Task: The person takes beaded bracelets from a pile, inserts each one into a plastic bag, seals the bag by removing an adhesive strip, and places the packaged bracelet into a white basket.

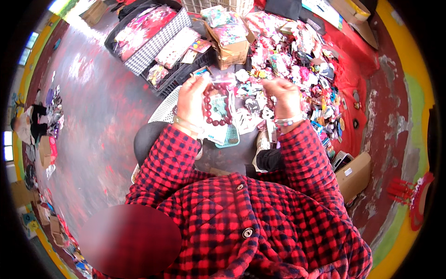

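My left hand (pixel 191 98) is raised in front of me, its fingers closed at the upper edge of a small clear plastic bag (pixel 224 83). A bracelet of dark red round beads (pixel 215 122) hangs in a loop just right of that hand. It looks to be inside the bag, though glare blurs the edges. My right hand (pixel 284 97) is held up at the same height, apart from the bag, with fingers curled together; whatever they may pinch is hidden. Below the bracelet lies a teal plastic basket (pixel 228 141) with white packaging beside it.
Ahead stand a cardboard box (pixel 232 53) of packets and a black crate (pixel 162 83) of packaged goods. A houndstooth-patterned bin (pixel 160 39) is behind the crate. Many small colourful accessories (pixel 297 69) are heaped on red cloth at the right. Another carton (pixel 355 179) leans near the right wall.
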A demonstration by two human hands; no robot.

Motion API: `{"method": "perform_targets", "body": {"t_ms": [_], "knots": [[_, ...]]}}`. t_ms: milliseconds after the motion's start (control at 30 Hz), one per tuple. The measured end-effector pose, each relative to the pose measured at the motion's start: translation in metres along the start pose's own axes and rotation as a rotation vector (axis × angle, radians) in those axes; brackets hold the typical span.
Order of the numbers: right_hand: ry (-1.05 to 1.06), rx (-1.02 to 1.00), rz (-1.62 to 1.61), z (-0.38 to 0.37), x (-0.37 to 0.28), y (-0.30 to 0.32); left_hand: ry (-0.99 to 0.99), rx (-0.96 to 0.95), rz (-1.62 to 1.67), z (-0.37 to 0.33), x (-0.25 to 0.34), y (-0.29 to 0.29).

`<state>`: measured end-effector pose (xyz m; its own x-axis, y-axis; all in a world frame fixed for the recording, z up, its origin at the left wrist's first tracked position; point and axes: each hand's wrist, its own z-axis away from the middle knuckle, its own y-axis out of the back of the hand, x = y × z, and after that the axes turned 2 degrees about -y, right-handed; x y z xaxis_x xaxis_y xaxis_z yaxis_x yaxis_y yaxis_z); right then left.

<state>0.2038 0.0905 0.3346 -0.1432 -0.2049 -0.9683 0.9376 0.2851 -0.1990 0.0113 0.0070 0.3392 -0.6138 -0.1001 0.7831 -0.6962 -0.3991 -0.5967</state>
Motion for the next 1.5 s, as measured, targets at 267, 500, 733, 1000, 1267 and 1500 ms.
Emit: {"method": "perform_targets", "body": {"t_ms": [267, 500, 733, 1000, 1267, 1500], "knots": [[-0.056, -0.26, 0.023, -0.001, 0.012, -0.01, -0.113, 0.038, -0.22, -0.011, -0.019, 0.016], [-0.1, -0.293, 0.059, 0.001, 0.018, -0.017, -0.023, -0.079, -0.16, -0.005, -0.028, 0.016], [-0.083, -0.315, 0.066, 0.005, 0.013, -0.009, 0.029, -0.195, -0.08, -0.007, -0.033, 0.005], [-0.12, -0.332, 0.025, 0.006, 0.017, -0.015, 0.068, -0.257, -0.411, -0.005, -0.04, 0.017], [-0.018, -0.229, 0.048, 0.013, 0.013, -0.022, 0.047, -0.267, -0.38, 0.004, -0.029, 0.004], [-0.055, -0.123, 0.078, 0.004, 0.016, -0.019, 0.175, -0.228, -0.086, -0.007, -0.035, 0.009]]}}
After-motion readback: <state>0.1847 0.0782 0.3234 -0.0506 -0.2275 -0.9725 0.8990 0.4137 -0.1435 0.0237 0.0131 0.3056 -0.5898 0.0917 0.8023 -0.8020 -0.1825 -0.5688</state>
